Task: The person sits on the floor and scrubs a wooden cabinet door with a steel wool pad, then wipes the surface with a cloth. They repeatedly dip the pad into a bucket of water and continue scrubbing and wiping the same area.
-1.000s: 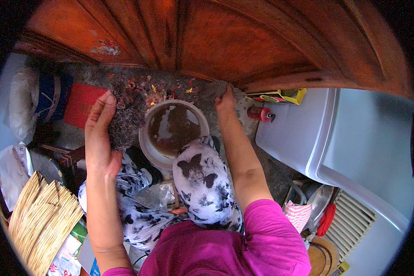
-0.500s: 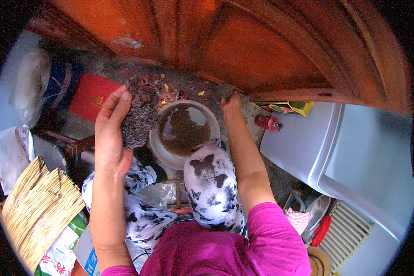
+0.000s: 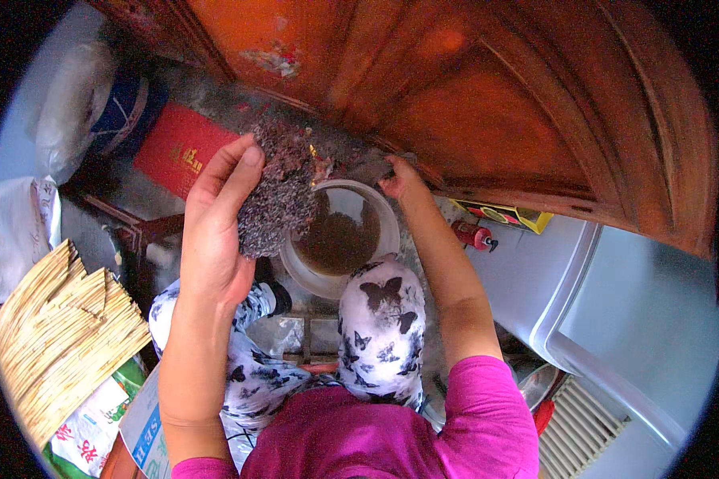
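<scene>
Upright in my left hand (image 3: 225,214) is a dark grey, porous mesh-like pad (image 3: 278,209), pinched between thumb and fingers. Reddish-brown bits cling to its upper part. Farther off, my right hand (image 3: 402,179) is closed on a dark grey cloth (image 3: 369,168), low down by the foot of the wooden door. A white round basin (image 3: 391,231) of murky brown water stands between my arms, in front of the cloth. The pad covers part of the basin's left rim. Small coloured scraps (image 3: 321,160) lie on the floor behind the basin, partly hidden by the pad.
The carved reddish-brown wooden door (image 3: 423,104) spans the far side. A red box (image 3: 180,150) sits far left, a bundle of pale stalks (image 3: 68,335) near left. At right are a red bottle (image 3: 473,235), a yellow-and-black box (image 3: 507,214) and a pale grey cabinet (image 3: 527,271).
The whole view has shifted, with the basin and door now farther right. My right hand has come closer to the basin, and more of the cloth shows. My left hand still holds the pad.
</scene>
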Demonstrator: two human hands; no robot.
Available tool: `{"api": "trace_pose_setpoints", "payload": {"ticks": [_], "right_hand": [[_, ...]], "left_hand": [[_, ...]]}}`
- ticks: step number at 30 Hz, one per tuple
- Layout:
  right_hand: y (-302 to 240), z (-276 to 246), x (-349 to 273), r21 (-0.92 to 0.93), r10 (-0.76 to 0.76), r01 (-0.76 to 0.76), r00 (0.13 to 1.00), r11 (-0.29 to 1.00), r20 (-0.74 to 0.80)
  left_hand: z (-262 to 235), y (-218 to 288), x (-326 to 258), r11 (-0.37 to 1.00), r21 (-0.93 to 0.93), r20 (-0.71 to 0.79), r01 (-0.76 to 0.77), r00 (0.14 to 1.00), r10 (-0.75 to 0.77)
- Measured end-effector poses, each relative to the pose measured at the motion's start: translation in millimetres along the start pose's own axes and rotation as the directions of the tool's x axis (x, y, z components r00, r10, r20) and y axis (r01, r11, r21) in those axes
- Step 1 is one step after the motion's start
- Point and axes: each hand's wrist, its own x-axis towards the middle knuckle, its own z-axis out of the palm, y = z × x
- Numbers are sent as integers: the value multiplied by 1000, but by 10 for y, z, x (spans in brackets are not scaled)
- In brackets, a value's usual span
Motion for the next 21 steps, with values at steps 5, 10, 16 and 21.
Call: {"api": "trace_pose_setpoints", "payload": {"ticks": [5, 10, 16, 21], "right_hand": [[-46, 638, 187, -205, -179, 177, 984, 963, 7], [380, 919, -737, -887, -154, 272, 961, 374, 230], [403, 1193, -2042, -712, -570, 322, 435, -624, 696], [-71, 1804, -2729, -368, -337, -38, -324, -929, 884]], "left_hand": [[-3, -103, 68, 1000, -6, 18, -1, 1000, 1], [-251, 51, 71, 997, -19, -11, -71, 997, 71], [-371, 112, 115, 982, -137, -102, -126, 988, 113], [-457, 172, 115, 956, -228, -188, -187, 971, 145]]}}
